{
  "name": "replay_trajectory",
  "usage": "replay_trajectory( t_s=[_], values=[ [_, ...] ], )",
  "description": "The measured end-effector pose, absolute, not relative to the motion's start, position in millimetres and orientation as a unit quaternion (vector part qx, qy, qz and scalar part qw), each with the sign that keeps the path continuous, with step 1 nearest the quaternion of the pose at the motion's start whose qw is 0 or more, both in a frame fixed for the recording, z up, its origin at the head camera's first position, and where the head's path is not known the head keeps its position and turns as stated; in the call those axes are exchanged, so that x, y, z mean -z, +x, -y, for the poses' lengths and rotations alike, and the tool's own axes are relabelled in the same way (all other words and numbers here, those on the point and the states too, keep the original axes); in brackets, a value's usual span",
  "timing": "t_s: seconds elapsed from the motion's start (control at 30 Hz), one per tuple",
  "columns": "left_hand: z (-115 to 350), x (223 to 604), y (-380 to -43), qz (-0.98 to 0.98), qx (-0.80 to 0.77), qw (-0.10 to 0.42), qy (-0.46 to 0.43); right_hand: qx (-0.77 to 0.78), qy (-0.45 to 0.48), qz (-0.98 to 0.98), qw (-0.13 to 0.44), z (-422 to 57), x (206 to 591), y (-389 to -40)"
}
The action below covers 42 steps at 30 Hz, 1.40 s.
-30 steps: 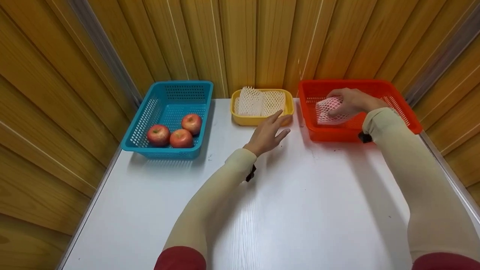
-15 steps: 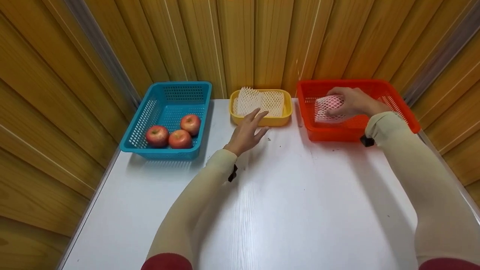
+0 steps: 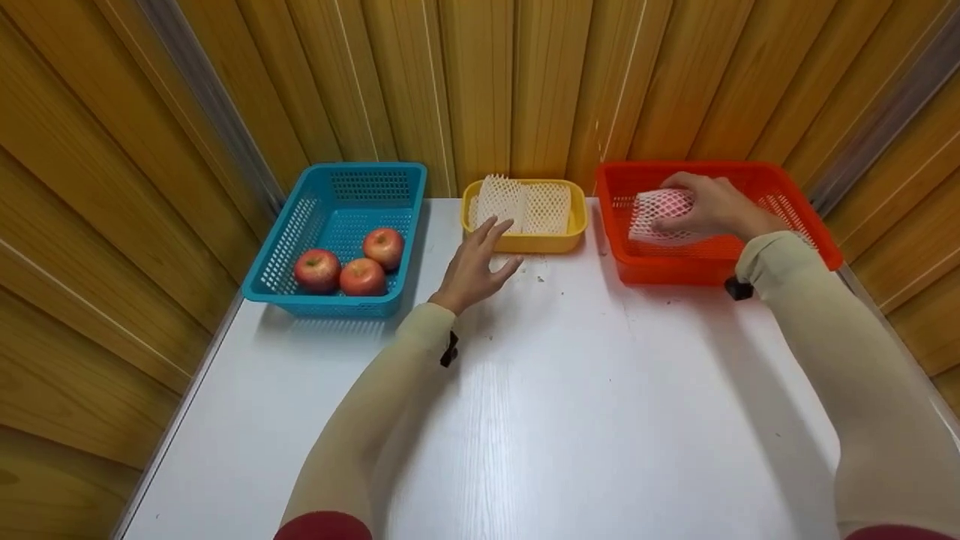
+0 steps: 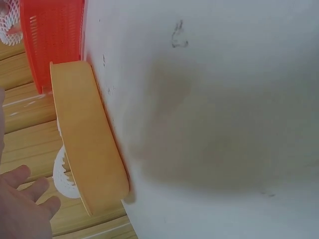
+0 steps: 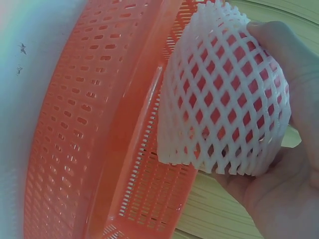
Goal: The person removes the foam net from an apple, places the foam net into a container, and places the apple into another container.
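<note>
In the head view my right hand [image 3: 712,208] is over the red basket [image 3: 675,271], gripping an apple [image 3: 673,202] in a white foam net sleeve [image 5: 224,104]. The right wrist view shows thumb and fingers on either side of the net, red skin showing through its mesh. My left hand [image 3: 474,268] hovers over the table with fingers spread, holding nothing, just in front of the yellow tray [image 3: 544,243]. White foam nets [image 3: 546,208] lie in that tray. Three bare apples [image 3: 363,277] sit in the near part of the blue basket [image 3: 330,305] on the left.
The white table [image 3: 547,420] stretches toward the person. A wood-panelled wall [image 3: 480,82] stands close behind the containers, with more panelling at both sides. The yellow tray sits between the two baskets, nearer the red one.
My left hand has drawn back leftward, away from the yellow tray's right side. The right hand stays over the red basket with the netted apple, shifting only slightly.
</note>
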<state>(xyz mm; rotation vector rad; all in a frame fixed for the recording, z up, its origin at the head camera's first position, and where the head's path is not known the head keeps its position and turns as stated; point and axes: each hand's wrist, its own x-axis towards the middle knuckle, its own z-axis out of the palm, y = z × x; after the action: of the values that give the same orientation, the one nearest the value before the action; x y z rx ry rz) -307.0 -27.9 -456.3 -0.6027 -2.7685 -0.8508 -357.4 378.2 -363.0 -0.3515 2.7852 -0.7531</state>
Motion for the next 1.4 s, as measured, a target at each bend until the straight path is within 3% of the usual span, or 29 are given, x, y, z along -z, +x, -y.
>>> replay_trajectory(
  t_s=[0.77, 1.4],
  values=[
    [54, 461, -303, 0.92, 0.346, 0.096, -0.156, 0.255, -0.127, -0.956, 0.073, -367, 352, -352],
    [60, 462, -301, 0.919, 0.358, 0.089, -0.136, 0.278, -0.139, -0.949, 0.055, -331, 352, -353]
  ],
)
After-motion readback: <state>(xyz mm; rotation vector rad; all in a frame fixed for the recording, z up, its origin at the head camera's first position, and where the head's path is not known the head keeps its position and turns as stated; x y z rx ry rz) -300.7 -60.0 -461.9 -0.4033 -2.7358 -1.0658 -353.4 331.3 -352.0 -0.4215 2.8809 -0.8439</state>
